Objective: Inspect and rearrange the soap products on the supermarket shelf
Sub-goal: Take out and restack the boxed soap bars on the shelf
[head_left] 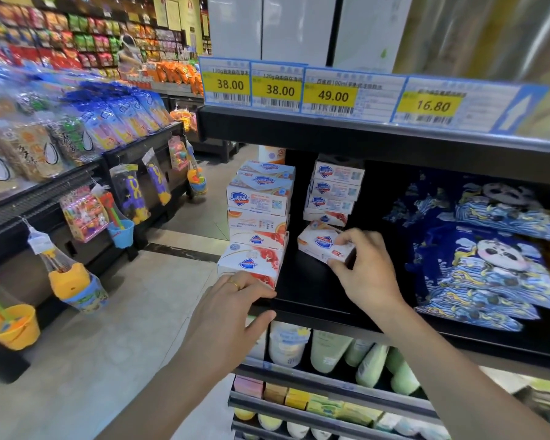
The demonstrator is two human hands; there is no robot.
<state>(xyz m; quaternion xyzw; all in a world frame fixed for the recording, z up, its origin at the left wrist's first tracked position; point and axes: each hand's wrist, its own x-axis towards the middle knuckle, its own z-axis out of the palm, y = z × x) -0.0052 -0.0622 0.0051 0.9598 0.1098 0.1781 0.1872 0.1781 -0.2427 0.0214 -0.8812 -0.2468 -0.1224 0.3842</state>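
Note:
Two stacks of white Safeguard soap boxes stand on a black shelf (302,290). The left stack (258,217) sits at the shelf's left end, its lowest box (251,263) marked red. The right stack (334,192) stands further back. My right hand (367,268) pinches a single soap box (319,242), tilted, just in front of and below the right stack. My left hand (235,300) rests on the shelf's front edge below the left stack, fingers bent over the lip, thumb underneath; a ring shows on one finger.
Blue panda-print packs (489,258) fill the shelf's right part. Price tags (331,95) line the shelf above. Bottles and tubes (327,350) stand on the shelf below, coloured boxes (299,396) lower down. To the left runs an aisle floor (108,360) with hanging toys and snack racks.

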